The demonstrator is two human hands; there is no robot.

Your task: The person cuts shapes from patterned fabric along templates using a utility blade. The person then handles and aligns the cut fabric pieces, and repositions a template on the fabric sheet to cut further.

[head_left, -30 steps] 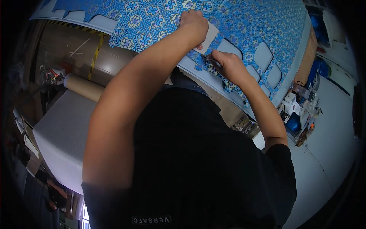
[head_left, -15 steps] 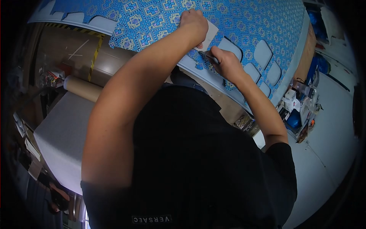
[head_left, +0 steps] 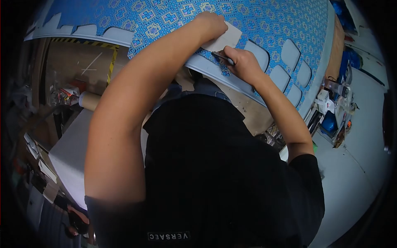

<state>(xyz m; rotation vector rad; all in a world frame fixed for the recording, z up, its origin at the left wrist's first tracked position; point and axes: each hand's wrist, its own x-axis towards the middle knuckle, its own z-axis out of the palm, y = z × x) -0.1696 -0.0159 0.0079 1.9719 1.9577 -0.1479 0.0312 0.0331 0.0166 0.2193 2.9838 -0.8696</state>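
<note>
Blue patterned fabric (head_left: 173,18) covers the table, with several pale rounded cut-outs in it. A white card (head_left: 226,39) lies on the fabric near the table's front edge. My left hand (head_left: 211,25) is closed over the left part of the card, its fingertips partly hidden. Just to the right and nearer my body, my right hand (head_left: 244,63) grips a slim dark tool that looks like a cutter knife (head_left: 223,58). Its tip points left, by the card's near edge. A ragged piece of the fabric hangs on the table edge below the knife.
Right of the table stand boxes and blue items (head_left: 328,113). At left, a cardboard roll (head_left: 89,100) lies beside a pale covered surface (head_left: 72,153). Yellow-black tape (head_left: 111,68) edges a recess under the table. Another person (head_left: 78,219) is at lower left.
The view has shifted a little. My left hand has slid toward the card's far left part, baring more of the card. The knife has moved left along the card's near edge.
</note>
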